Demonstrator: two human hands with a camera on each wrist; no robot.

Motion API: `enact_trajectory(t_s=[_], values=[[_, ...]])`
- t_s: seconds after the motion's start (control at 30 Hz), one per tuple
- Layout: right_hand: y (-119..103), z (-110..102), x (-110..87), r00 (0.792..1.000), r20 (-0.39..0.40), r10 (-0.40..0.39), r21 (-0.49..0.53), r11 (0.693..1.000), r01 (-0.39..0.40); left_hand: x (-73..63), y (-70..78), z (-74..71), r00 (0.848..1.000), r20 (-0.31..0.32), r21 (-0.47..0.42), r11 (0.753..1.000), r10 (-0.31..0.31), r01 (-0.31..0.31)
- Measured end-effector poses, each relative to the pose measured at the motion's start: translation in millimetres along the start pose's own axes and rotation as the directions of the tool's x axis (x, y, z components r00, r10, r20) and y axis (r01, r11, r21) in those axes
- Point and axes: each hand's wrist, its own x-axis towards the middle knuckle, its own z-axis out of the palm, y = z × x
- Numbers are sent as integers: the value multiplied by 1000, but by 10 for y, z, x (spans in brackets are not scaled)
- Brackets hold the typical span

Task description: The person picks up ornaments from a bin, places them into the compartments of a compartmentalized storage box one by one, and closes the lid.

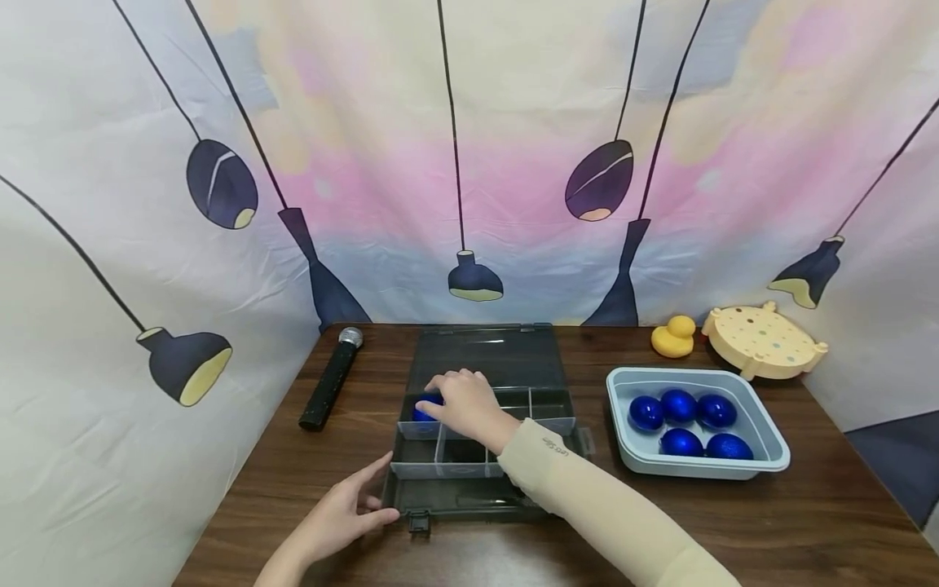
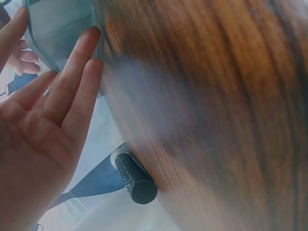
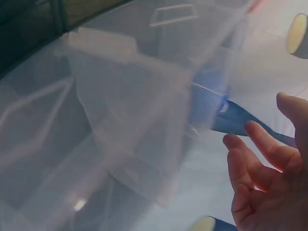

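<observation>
A dark, see-through divided box [image 1: 411, 492] lies on the wooden table with its lid [image 1: 487, 350] swung back. In its back left compartment sits a blue ball [image 1: 423, 410], which shows blurred through the clear plastic in the right wrist view. Over that compartment is my right hand [image 1: 469, 405]; in the right wrist view its fingers [image 3: 262, 175] are spread and loosely bent, apart from the ball. My left hand [image 1: 341, 514] touches the box's front left corner. The left wrist view shows its fingers [image 2: 72, 91] nearly straight along the box's side.
Several more blue balls [image 1: 678, 405] lie in a light blue tray [image 1: 623, 462] to the right. Behind it are a yellow rubber duck [image 1: 672, 337] and a round, cream, spotted object [image 1: 763, 338]. A black microphone [image 1: 333, 383] lies left of the box. A printed cloth [image 1: 389, 204] hangs behind the table.
</observation>
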Motion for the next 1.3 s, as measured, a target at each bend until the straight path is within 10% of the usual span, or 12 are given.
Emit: enact_trajectory(t_s=[0.4, 1.3], values=[[258, -556, -420, 985, -159, -61, -79, 996, 49, -3, 26, 11, 1000, -8, 17, 1000, 0, 0], [1613, -1390, -1822, 912, -244, 331, -125, 921, -368, 0, 12, 5, 1000, -9, 23, 1000, 12, -11]])
